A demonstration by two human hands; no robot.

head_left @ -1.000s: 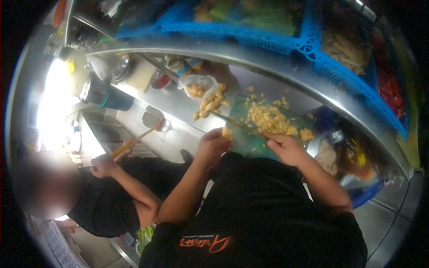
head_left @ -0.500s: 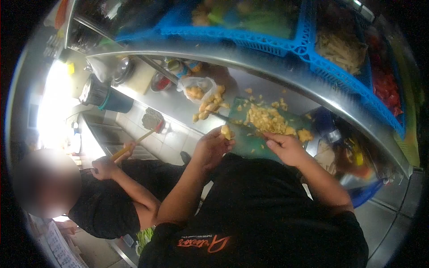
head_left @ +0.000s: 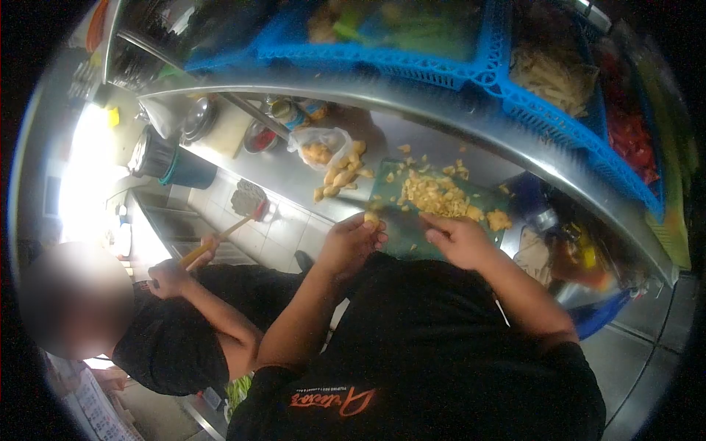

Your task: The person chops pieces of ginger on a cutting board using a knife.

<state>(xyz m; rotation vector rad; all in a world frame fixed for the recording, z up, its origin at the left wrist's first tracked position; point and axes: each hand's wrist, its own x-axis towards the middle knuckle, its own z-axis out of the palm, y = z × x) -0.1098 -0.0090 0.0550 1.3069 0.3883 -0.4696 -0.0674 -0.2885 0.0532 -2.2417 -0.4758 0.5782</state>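
Note:
My left hand (head_left: 350, 246) is closed, pinching a small pale yellow piece of peeled ginger (head_left: 371, 218) at its fingertips. To its right, my right hand (head_left: 462, 241) is closed around a knife; its handle is hidden in the fist and the blade barely shows now. Both hands are at the near edge of a green cutting board (head_left: 401, 239). Sliced ginger (head_left: 434, 195) lies heaped on the board. Left of the board, whole ginger pieces (head_left: 342, 176) lie on the steel counter beside an open plastic bag (head_left: 332, 143) with more inside.
A steel shelf edge (head_left: 441, 110) with blue baskets (head_left: 368, 53) of vegetables overhangs the counter. At the left, another person in black grips a yellow-handled pole (head_left: 197, 255). A metal bowl (head_left: 259, 138) with something red and tins (head_left: 287, 114) stand farther along the counter.
The knife blade pointed left towards the whole ginger and was plainly visible; now it barely shows. My right hand has shifted slightly left, and the ginger piece in my left hand has turned.

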